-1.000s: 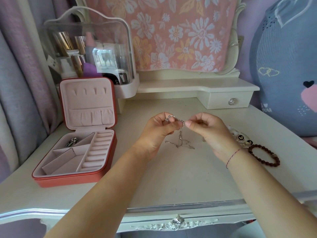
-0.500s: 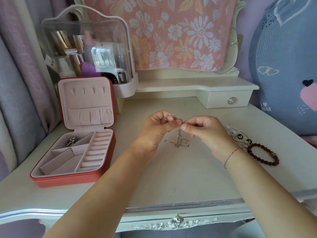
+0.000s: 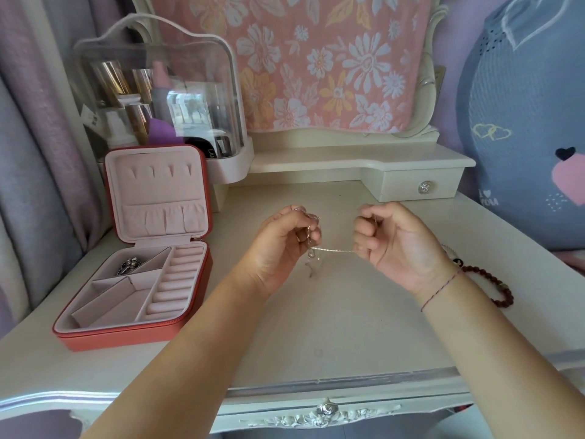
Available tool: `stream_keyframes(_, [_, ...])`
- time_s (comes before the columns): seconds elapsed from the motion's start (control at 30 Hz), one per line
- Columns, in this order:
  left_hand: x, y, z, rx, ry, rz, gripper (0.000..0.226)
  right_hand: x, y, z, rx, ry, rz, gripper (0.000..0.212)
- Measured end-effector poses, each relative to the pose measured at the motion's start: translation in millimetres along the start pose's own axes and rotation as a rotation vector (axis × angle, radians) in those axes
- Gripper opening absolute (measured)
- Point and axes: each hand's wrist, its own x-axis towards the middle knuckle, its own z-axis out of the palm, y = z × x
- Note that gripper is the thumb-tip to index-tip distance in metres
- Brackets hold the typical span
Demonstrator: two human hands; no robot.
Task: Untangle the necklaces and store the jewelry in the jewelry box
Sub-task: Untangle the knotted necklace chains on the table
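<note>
The big blue cushion (image 3: 522, 122) at 3 o'clock says "I YOU". The red jewelry box (image 3: 126, 335) sits open at 9 o'clock. In the middle, the left hand (image 3: 278, 248) holds bunched necklaces (image 3: 311, 253), maybe two. The right hand (image 3: 402, 245) pinches one thin chain (image 3: 335, 250), stretched tight between the hands.

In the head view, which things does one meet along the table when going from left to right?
open jewelry box → left hand → necklace chain stretched between the hands → right hand → brown bead bracelet
</note>
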Motion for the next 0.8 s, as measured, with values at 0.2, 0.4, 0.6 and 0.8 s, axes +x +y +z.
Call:
stream_keyframes(0.2, [0, 7, -5, -0.061, 0.037, 0.000, 0.015, -3, -8, -6, 0.072, 0.022, -0.052, 0.011])
stream_keyframes(0.4, [-1, 11, -12, -0.107, 0.087, 0.026, 0.018, -2, -14, -17, 0.185, 0.043, -0.110, 0.023])
stream_keyframes(0.6, [0, 13, -12, -0.126, 0.116, 0.019, 0.020, -4, -18, -20, 0.207, 0.127, -0.150, 0.024])
stream_keyframes(0.8, [-3, 14, -10, 0.018, 0.204, 0.047, 0.027, -3, -19, -27, 0.071, 0.280, -0.194, 0.027])
